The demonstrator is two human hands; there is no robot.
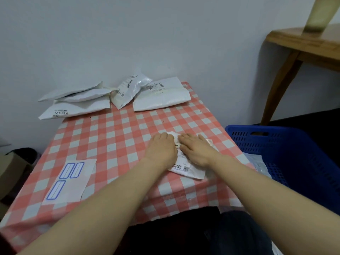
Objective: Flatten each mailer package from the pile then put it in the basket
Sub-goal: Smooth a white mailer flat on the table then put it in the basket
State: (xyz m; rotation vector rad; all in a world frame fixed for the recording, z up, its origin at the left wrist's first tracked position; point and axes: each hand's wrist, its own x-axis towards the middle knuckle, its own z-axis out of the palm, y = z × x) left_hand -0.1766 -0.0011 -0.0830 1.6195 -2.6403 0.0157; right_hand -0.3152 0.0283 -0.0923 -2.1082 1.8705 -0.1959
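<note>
A small white mailer package (pixel 185 168) with printed labels lies on the red-and-white checked table (pixel 117 137), right of centre. My left hand (pixel 161 150) and my right hand (pixel 196 150) rest palm-down on it, side by side, fingers flat and pointing away from me; they hide most of it. A pile of several white mailer packages (pixel 114 96) sits at the table's far edge against the wall. The blue plastic basket (pixel 287 155) stands off the table's right side, with a grey mailer (pixel 257 162) lying inside.
A white sheet with blue-outlined label boxes (pixel 70 179) lies on the table near its left front. A wooden table (pixel 301 46) stands at the upper right. Cardboard boxes (pixel 11 170) sit on the floor to the left.
</note>
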